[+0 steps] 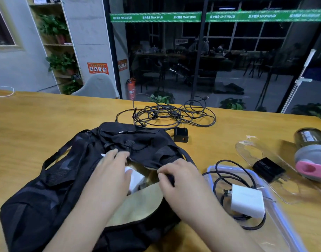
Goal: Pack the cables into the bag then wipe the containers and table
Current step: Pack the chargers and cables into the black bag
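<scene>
On the wooden surface (47, 115) lies the open black bag (52, 188). The left hand (110, 171) rests flat-fingered at its opening; the right hand (176, 177) pinches the rim. Tangled cables (167, 115) lie behind the bag.

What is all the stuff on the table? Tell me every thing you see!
bag: one, black, near left of the table, mouth open
white charger in bag: one, white, inside the bag's mouth
loose cables: a tangled pile, black, far middle of the table
black plug: one, black, just behind the bag
clear container: one, clear with bluish rim, near right
white charger with cable: one, white block, black cord, inside the container
clear lid: one, clear, right of the bag
black adapter: one, black, on the clear lid
jar: one, dark with grey and pink end, far right, lying down
table: one, yellow wood
left hand: at the bag's mouth
right hand: pinching the bag's edge
</scene>
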`<state>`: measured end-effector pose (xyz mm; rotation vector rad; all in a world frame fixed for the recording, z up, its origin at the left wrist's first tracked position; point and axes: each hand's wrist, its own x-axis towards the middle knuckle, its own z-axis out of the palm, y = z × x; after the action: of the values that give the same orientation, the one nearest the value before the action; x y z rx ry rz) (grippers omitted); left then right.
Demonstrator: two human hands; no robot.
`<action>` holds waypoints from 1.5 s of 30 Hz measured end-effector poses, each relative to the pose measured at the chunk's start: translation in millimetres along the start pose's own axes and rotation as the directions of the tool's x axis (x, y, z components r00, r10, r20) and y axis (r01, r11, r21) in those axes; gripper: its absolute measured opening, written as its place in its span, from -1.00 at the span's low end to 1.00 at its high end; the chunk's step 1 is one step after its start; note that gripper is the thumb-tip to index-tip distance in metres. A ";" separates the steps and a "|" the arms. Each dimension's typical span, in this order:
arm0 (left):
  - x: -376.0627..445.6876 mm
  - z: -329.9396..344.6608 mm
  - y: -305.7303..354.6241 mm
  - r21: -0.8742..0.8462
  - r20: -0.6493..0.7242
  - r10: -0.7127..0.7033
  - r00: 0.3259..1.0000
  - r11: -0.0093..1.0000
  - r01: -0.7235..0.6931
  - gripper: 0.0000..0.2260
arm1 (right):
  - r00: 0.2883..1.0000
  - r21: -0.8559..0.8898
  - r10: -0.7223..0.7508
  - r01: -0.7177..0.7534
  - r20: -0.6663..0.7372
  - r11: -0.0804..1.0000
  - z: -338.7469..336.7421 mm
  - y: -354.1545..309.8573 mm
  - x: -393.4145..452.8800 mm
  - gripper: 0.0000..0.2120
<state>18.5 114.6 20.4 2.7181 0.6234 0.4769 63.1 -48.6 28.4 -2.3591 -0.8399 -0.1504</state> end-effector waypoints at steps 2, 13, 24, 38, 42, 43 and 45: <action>25.1 -1.1 -3.6 0.125 0.069 -0.095 0.993 0.988 0.086 -0.58 | 1.000 -0.047 -0.007 0.007 0.010 0.999 -21.1 11.1 8.5 -0.73; 50.1 12.0 -24.0 0.324 0.157 -0.314 0.936 0.912 0.251 -0.70 | 0.991 -0.222 0.109 -0.089 0.078 0.971 -77.2 84.3 -14.4 -0.61; 26.1 -4.1 -10.1 0.262 0.092 -0.158 0.983 0.957 0.129 -0.66 | 0.926 -0.312 0.204 -0.100 0.319 0.945 -80.0 94.3 -29.6 -0.61; -5.1 -36.8 -7.9 0.306 0.251 -0.029 0.968 0.951 -0.051 -0.71 | 0.939 -0.432 0.268 -0.154 0.217 0.889 -89.4 78.8 -33.1 -0.62; 1.9 -55.4 -11.1 0.152 0.027 0.177 0.984 0.972 -0.179 -0.78 | 0.986 -0.287 0.096 -0.054 0.134 0.956 -90.5 44.9 -23.5 -0.65; 5.1 -59.4 -12.9 0.157 -0.014 0.210 0.978 0.966 -0.206 -0.72 | 0.990 -0.232 0.042 -0.011 0.132 0.973 -87.3 32.6 -21.3 -0.66; 13.9 -61.6 -21.9 0.238 -0.062 0.196 0.979 0.955 -0.176 -0.67 | 0.992 -0.097 -0.052 0.063 0.116 0.993 -74.6 8.8 -16.4 -0.71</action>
<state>-1.2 153.6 71.0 3.0093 0.4714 0.6025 62.7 -106.9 78.6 -2.4570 -0.9758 -0.0848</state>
